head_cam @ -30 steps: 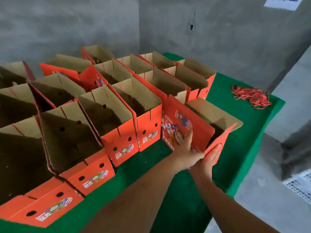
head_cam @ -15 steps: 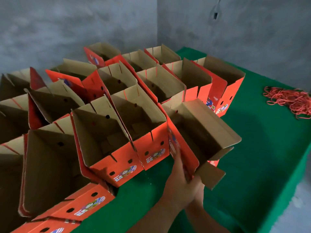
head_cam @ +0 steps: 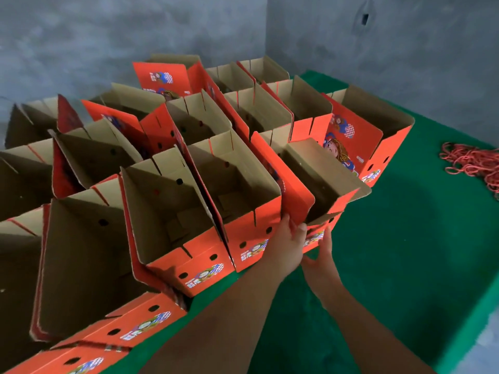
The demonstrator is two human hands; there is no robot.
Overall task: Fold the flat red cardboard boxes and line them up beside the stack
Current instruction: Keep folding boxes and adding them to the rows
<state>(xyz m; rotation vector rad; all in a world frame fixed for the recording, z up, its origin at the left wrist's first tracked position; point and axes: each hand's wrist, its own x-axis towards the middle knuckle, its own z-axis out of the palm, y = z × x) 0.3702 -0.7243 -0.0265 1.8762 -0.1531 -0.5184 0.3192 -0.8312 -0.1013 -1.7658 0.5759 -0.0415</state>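
The newest red box (head_cam: 321, 182) stands open-topped at the right end of the front row, brown inside, its tall red flap (head_cam: 286, 182) up against the neighbouring box (head_cam: 237, 195). Printed cartoon labels and round holes mark each red front. More folded boxes (head_cam: 167, 163) crowd the green-covered desk (head_cam: 405, 238), a pile of red rubber bands (head_cam: 472, 166) at its far right, grey concrete walls (head_cam: 135, 31) behind. Left hand (head_cam: 286, 247) pinches the flap's lower corner; right hand (head_cam: 321, 263), fingers straight, touches the box's front face.
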